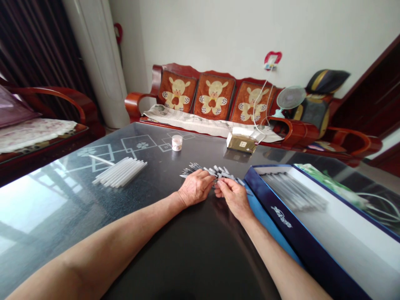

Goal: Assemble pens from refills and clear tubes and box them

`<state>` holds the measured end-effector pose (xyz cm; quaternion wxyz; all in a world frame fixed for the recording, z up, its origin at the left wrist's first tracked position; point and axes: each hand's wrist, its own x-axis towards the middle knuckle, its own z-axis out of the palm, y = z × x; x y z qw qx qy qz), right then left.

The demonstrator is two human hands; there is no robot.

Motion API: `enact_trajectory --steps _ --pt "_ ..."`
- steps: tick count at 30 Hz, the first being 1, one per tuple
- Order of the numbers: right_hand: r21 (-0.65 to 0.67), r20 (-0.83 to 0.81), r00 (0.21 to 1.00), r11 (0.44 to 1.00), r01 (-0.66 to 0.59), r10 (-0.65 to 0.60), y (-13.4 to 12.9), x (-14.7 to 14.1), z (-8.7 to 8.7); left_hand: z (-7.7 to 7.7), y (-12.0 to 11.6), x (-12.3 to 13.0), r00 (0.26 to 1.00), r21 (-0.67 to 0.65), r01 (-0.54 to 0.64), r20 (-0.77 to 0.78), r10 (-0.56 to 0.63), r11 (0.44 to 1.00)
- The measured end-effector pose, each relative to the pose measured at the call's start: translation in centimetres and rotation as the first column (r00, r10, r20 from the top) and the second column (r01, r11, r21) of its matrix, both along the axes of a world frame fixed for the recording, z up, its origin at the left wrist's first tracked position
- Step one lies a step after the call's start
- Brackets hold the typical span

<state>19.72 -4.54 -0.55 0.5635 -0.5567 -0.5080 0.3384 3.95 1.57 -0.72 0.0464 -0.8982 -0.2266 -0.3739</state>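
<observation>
My left hand is closed, its fingers curled down beside a pile of small pen parts; what it grips is hidden. Close to its right, my right hand pinches thumb against forefinger, and anything between them is too small to make out. Thin dark sticks like pen refills fan out behind the left hand. Small grey and white pieces resembling pen caps lie just beyond both hands. Farther left, several white tubes like pen barrels rest side by side, with one lying crosswise behind them.
At the right stands a dark blue box with a row of clear pens inside. A small round tub and a tissue box sit toward the back of the dark glossy table. Behind it is a wooden sofa.
</observation>
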Motion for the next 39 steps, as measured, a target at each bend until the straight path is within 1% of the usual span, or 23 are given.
enact_trajectory --steps 5,8,10,13,16,18,21,25,29,34,36,39 --pt "0.020 0.122 0.992 1.000 0.011 -0.013 -0.32 0.01 0.25 0.38 -0.18 0.01 0.999 0.021 0.046 -0.012 -0.046 0.999" --pt "-0.007 0.190 0.981 0.999 0.043 -0.041 -0.39 -0.23 0.42 0.59 -0.34 0.02 0.997 0.031 0.074 -0.032 -0.073 0.997" --pt "-0.031 0.208 0.976 0.997 0.077 -0.069 -0.36 -0.39 0.50 0.58 -0.39 0.05 0.997 0.028 0.070 -0.037 -0.069 0.997" --pt "-0.037 0.215 0.972 0.993 0.109 -0.098 -0.38 -0.51 0.60 0.40 -0.36 0.08 0.999 0.010 0.037 -0.020 -0.037 0.999" --pt "-0.008 0.207 0.976 0.998 0.067 -0.064 -0.60 -0.47 0.72 0.26 -0.33 0.08 1.000 -0.005 0.020 -0.018 -0.020 1.000" --pt "0.004 0.201 0.979 1.000 0.031 -0.031 -0.75 -0.39 0.79 0.27 -0.34 0.06 0.999 -0.008 0.024 -0.027 -0.024 1.000" --pt "-0.009 0.215 0.976 1.000 0.024 -0.021 -0.78 -0.29 0.79 0.36 -0.41 0.04 0.999 -0.007 0.035 -0.039 -0.035 0.999" --pt "-0.037 0.246 0.968 0.998 0.057 -0.046 -0.49 -0.32 0.71 0.43 -0.47 0.07 0.997 0.003 0.057 -0.052 -0.056 0.998" --pt "-0.064 0.250 0.964 0.991 0.114 -0.095 -0.40 -0.43 0.76 0.32 -0.40 0.07 0.998 0.001 0.048 -0.038 -0.048 0.999" --pt "-0.002 0.233 0.971 0.998 0.058 -0.056 -0.75 -0.39 0.96 0.17 -0.30 0.02 0.999 -0.012 0.037 -0.033 -0.038 0.999" --pt "-0.006 0.241 0.970 0.999 0.043 -0.041 -0.77 -0.35 0.95 0.22 -0.37 0.03 0.998 -0.018 0.046 -0.039 -0.047 0.999" --pt "-0.017 0.269 0.962 0.998 0.060 -0.054 -0.55 -0.32 0.78 0.36 -0.50 0.05 0.996 -0.020 0.068 -0.055 -0.069 0.998"
